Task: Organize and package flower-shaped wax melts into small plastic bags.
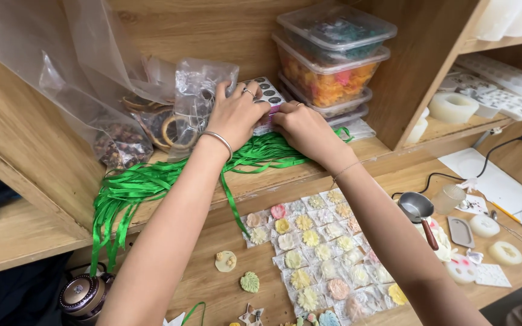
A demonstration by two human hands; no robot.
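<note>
While both reach onto the shelf [394,148], left hand [235,115] clamps a clear plastic bag [196,90]; right hand [300,127] pinches a sticker sheet [268,93] above green ribbons [146,181].

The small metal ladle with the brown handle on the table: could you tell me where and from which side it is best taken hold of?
Grip the small metal ladle by its brown handle, which sticks out toward the table's near edge, clear of the plastic cup beside the bowl. Coming from above on the near side looks easiest. Both the left hand and the right hand are up on the shelf.
</note>
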